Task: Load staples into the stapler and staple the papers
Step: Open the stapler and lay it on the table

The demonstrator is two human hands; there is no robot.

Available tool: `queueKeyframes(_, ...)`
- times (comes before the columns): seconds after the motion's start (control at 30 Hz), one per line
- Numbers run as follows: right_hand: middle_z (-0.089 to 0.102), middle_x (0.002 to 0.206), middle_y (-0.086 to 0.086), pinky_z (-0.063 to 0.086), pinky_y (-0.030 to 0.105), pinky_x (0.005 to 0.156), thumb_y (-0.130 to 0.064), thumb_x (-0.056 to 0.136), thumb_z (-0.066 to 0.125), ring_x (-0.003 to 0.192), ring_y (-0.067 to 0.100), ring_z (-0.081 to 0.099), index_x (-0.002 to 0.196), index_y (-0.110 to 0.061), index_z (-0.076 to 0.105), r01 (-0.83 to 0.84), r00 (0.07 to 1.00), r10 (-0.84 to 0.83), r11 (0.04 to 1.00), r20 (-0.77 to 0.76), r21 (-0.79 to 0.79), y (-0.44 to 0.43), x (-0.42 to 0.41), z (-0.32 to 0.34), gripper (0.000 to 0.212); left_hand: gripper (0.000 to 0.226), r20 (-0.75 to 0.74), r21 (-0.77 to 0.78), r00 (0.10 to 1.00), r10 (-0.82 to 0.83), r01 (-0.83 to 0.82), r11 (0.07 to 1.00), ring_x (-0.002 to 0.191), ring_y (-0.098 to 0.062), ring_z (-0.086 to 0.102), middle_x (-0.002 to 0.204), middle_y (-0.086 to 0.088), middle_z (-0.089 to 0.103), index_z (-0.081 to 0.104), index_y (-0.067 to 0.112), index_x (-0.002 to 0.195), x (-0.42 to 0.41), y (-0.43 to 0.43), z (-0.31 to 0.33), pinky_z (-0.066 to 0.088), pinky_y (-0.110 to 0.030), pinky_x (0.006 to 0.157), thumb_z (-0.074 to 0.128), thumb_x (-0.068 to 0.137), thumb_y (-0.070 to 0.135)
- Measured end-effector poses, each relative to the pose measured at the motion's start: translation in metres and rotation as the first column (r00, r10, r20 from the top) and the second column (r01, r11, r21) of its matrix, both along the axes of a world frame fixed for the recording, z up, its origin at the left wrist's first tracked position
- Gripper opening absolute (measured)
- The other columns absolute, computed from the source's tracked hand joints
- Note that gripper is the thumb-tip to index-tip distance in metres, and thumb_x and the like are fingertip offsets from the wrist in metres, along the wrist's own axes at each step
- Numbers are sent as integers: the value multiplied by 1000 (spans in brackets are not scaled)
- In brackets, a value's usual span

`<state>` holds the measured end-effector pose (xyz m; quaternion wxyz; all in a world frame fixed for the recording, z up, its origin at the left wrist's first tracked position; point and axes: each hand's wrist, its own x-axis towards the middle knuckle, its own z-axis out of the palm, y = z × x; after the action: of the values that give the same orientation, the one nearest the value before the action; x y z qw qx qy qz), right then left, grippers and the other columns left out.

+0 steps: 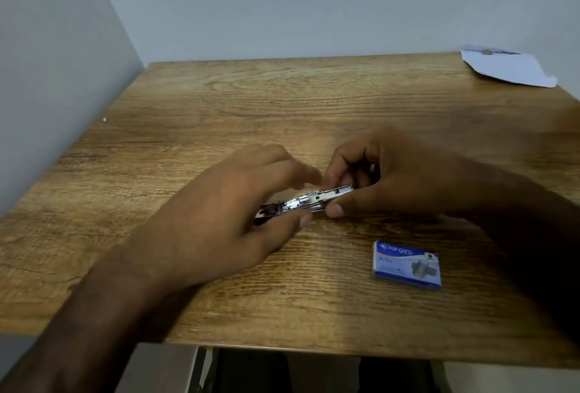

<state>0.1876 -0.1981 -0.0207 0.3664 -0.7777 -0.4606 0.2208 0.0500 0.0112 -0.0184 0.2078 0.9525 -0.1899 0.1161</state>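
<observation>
Now | left hand grips stapler at its left end | right hand pinches its right end

Bare left hand, bare left forearm running to frame edge. Bare right hand, right forearm bare too, shadowed. Short trimmed thumbnails both hands.

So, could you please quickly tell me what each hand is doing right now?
Left hand: fingers curled round one end of the stapler, holding it.
Right hand: pinching the stapler's other end between thumb and fingers.
</observation>
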Motion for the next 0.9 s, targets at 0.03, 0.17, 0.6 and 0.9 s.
queueKeyframes(0.03, 71, 70, -10, 43, 15, 49, -34, 72, 86, 55, -1, 57, 87, -29, 76, -4, 1000, 4, 1000, -2, -1, 0, 1, 0, 19, 37, -17, 18, 1000, -18, 19, 1000, 102, -6, 61, 110, 13, 64, 65, 26, 128, 5, -5, 0, 52, -35, 85, 68, 92, 35)
queueKeyframes(0.17, 68, 66, -12, 42, 14, 49, -33, 73, 87, 55, -2, 56, 87, -27, 76, -7, 1000, 7, 1000, -7, -2, -1, 5, -1, 19, 32, -46, 37, 997, -68, 69, 997, 95, -15, 62, 103, 4, 65, 68, 16, 126, 16, -9, -5, 53, -43, 80, 69, 95, 21)
queueKeyframes(0.6, 73, 73, -6, 42, 11, 49, -35, 72, 86, 57, -2, 59, 84, -28, 76, -14, 1000, 14, 1000, -8, 1, 0, 6, -2, 18, 40, -125, 41, 990, -69, 74, 996, 79, -4, 55, 95, 9, 64, 64, 23, 124, 29, -12, 2, 43, -17, 68, 73, 86, 16)
queueKeyframes(0.9, 72, 67, -16, 40, 5, 48, -33, 72, 86, 56, -6, 61, 82, -27, 78, -3, 1000, 4, 999, -21, 37, 0, 5, -2, 15, 24, -52, -93, 995, -82, 77, 993, 72, -13, 64, 79, 12, 64, 60, 26, 92, 30, -7, 0, 50, -31, 62, 79, 82, 15)
